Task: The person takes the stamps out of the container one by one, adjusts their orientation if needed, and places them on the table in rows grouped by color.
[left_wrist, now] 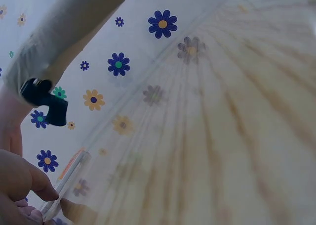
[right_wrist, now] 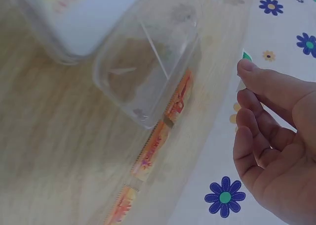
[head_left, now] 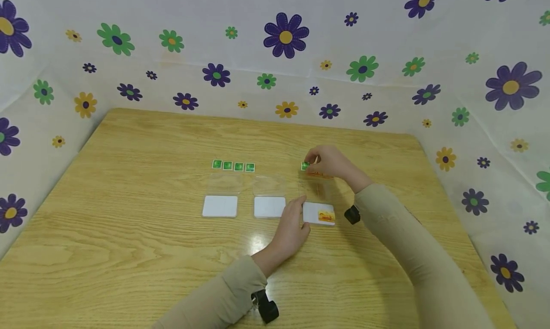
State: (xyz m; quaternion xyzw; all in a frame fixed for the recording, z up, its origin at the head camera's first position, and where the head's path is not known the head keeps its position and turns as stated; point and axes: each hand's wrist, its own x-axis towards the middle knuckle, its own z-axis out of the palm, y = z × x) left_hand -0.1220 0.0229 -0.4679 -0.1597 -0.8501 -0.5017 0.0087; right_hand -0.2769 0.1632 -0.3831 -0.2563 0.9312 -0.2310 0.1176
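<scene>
My right hand point(head_left: 332, 163) pinches a small green stamp-like piece point(head_left: 304, 166) between thumb and fingertips, above the back of the table; its green corner shows past the thumb in the right wrist view. Just below that hand lie several orange stamp-like pieces point(right_wrist: 153, 148) in a row. My left hand point(head_left: 289, 231) holds the left end of the rightmost clear plastic case point(head_left: 311, 213), fingers at its far edge and thumb at the near one. White fills this case's base, with an orange and yellow piece point(head_left: 326, 216) on its right part. Its clear lid point(head_left: 315, 190) lies folded back.
Two more opened clear cases with white inside, a middle case point(head_left: 269, 206) and a left case point(head_left: 219, 206), lie to the left. Behind them several green pieces point(head_left: 227, 165) form a row. A flowered cloth point(head_left: 240, 42) hangs around the wooden table point(head_left: 129, 214).
</scene>
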